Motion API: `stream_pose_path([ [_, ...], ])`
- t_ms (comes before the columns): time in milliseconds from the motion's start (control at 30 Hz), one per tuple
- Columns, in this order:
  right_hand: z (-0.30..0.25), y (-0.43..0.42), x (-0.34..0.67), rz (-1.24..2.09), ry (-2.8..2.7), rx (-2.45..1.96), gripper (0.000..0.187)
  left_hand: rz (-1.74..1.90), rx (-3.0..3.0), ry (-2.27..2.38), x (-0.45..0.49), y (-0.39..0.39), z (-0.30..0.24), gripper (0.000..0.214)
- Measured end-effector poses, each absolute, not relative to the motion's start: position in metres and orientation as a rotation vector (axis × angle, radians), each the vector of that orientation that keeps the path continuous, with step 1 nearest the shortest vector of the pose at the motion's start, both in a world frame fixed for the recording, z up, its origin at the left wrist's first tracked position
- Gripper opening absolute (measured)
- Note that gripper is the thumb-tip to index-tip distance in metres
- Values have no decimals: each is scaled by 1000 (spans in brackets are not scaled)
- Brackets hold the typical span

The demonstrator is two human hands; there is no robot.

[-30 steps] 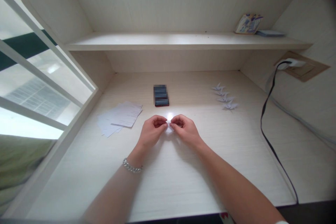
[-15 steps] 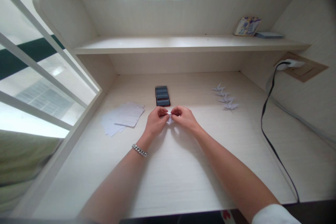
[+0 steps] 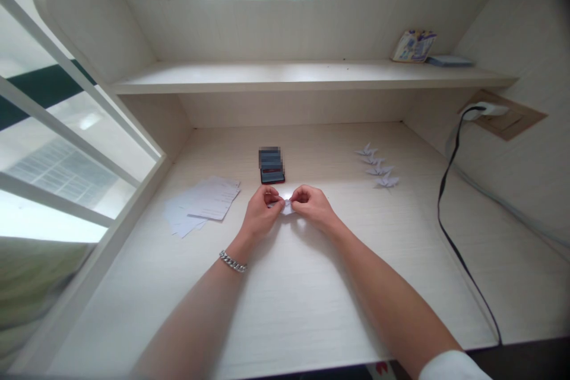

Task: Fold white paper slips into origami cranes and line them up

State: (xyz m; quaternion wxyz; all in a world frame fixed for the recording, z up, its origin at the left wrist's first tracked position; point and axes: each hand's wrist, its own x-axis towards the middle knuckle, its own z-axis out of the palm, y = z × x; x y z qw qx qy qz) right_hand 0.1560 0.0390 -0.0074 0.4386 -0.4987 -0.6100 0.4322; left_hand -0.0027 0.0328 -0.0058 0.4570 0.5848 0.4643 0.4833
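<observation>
My left hand [image 3: 262,212] and my right hand [image 3: 312,206] meet at the middle of the pale wooden desk [image 3: 285,309], fingers curled and pinched on a small folded white paper [image 3: 287,206] between them. Most of the paper is hidden by my fingers. A silver chain bracelet [image 3: 233,262] sits on my left wrist. Just beyond my hands lies a dark phone [image 3: 271,166]. A loose stack of white paper sheets [image 3: 201,203] lies to the left. Several folded paper cranes [image 3: 377,167] stand in a row to the right.
A black cable [image 3: 449,202] runs from a wall socket [image 3: 485,110] on the right down across the desk to its front edge. A shelf [image 3: 303,74] above holds a small colourful packet [image 3: 414,46]. White railing bars [image 3: 66,130] border the left side.
Both hands have moved a little farther from me, toward the phone, still pinched on the small paper. The camera view has shifted slightly.
</observation>
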Motion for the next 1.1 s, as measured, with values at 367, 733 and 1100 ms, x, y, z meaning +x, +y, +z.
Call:
stream_pose_path([
  [367,-7,39,159,1273,-1362,-1097,24,1212,1363,1127,-4,32,-6,28],
  [733,-9,36,154,1194,-1357,-1119,22,1132,1232,1066,-9,35,-6,30],
  [1100,-9,38,155,1308,-1280,-1119,23,1186,1229,1106,-12,33,-10,23],
])
